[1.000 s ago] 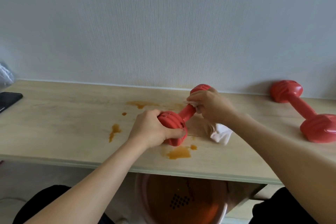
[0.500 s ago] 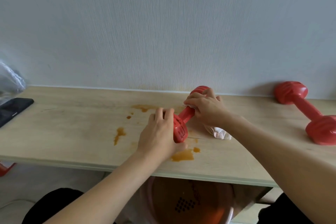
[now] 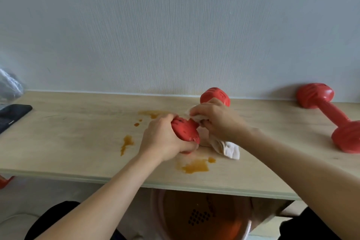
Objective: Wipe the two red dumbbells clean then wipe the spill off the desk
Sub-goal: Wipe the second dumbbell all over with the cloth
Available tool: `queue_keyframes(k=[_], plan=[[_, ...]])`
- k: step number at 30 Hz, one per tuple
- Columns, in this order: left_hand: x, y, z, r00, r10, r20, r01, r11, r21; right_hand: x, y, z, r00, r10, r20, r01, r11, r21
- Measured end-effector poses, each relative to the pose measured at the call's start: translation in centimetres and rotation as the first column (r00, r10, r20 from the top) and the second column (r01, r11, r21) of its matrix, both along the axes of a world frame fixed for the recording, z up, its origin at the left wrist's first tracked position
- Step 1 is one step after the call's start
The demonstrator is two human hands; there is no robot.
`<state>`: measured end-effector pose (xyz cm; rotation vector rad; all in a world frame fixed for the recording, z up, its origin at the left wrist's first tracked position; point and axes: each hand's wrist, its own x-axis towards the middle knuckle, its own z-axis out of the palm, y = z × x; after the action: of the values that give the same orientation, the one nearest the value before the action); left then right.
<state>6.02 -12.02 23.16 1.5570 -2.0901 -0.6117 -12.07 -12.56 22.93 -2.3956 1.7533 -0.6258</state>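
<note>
Low in the frame, orange spill puddles (image 3: 195, 166) are sitting on the pale wooden surface (image 3: 68, 138). Just above, at centre, the left hand (image 3: 163, 140) is gripping the near head of a rigid, probably slick red plastic dumbbell (image 3: 186, 129), while the right hand (image 3: 218, 121) is clenching a soft white cloth (image 3: 227, 147) around its handle. The second red dumbbell (image 3: 331, 115) is lying at far right.
</note>
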Motion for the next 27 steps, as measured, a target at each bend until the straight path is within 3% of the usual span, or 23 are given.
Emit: queue_keyframes(k=[3,6,12,15,20,24,27], plan=[[0.5,0.2,-0.4,0.991,-0.010,-0.135,0.027,0.991,0.129,-1.1,-1.0,0.9,0.992,-0.124,-0.002,0.125,0.992,0.021],[1.0,0.5,-0.9,0.977,0.004,-0.215,0.042,0.977,0.210,-0.8,-1.2,1.3,0.994,-0.102,-0.029,0.103,0.995,0.015],[1.0,0.5,-1.0,0.973,0.029,-0.229,0.021,0.977,0.211,1.9,1.7,1.3,0.989,0.134,-0.063,-0.130,0.990,0.061],[1.0,0.7,-0.9,0.975,0.016,-0.221,0.032,0.976,0.214,1.1,1.4,1.1,0.993,0.106,-0.044,-0.102,0.992,0.076],[1.0,0.8,-0.8,0.974,0.008,-0.228,0.044,0.974,0.222,-0.9,-0.6,1.4,0.990,-0.082,-0.117,0.085,0.996,0.023],[1.1,0.9,-0.8,0.972,0.013,-0.233,0.043,0.971,0.234,-0.4,0.0,1.4,0.993,-0.050,-0.105,0.052,0.998,0.018],[1.3,0.9,-0.9,0.972,0.016,-0.233,0.042,0.970,0.240,0.9,1.4,1.2,0.996,0.067,-0.061,-0.062,0.994,0.086]])
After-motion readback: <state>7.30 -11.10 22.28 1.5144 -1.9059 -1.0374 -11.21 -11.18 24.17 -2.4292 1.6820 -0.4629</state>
